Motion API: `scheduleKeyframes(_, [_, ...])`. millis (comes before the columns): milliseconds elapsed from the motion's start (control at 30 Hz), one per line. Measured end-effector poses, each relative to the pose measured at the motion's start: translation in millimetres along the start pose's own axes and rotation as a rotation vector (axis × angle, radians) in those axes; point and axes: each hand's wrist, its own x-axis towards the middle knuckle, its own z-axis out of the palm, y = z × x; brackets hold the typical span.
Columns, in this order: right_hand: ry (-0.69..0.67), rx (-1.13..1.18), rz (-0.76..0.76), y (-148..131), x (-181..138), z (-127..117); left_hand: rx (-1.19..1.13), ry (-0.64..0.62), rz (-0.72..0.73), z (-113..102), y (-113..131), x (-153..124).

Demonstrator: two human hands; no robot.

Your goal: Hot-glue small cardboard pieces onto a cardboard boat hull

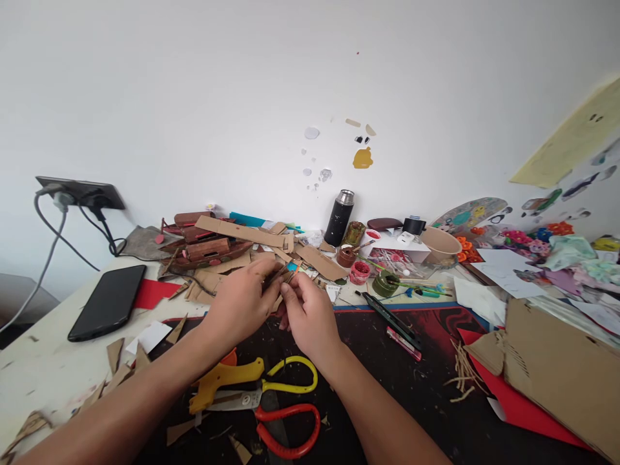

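My left hand point(249, 290) and my right hand point(307, 310) meet above the front of the desk, fingertips pressed together. Pinched between them is a small brown piece point(281, 276) that looks like cardboard; the fingers hide most of it. Right below my hands lie scissors point(285, 403) with one yellow and one red handle, blades to the left. A yellow tool point(227, 378), apparently a glue gun, lies against the blades. Beyond my hands, brown cardboard strips point(247, 232) are heaped beside dark red-brown model boats point(208, 252).
A black phone point(109, 302) lies at left. Cardboard scraps point(115, 355) litter that side. Paint jars point(359, 272) and a black flask point(339, 218) stand at the back. A dark cutter point(392, 320) lies on the black mat point(387, 387); a cardboard sheet point(562, 371) is at right.
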Motion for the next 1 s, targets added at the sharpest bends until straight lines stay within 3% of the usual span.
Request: scheduleKeyframes(1000, [0.001, -0.077, 0.003, -2.7, 0.1, -0.7, -0.023, -0.025, -0.037, -0.3, 1.4, 0.5])
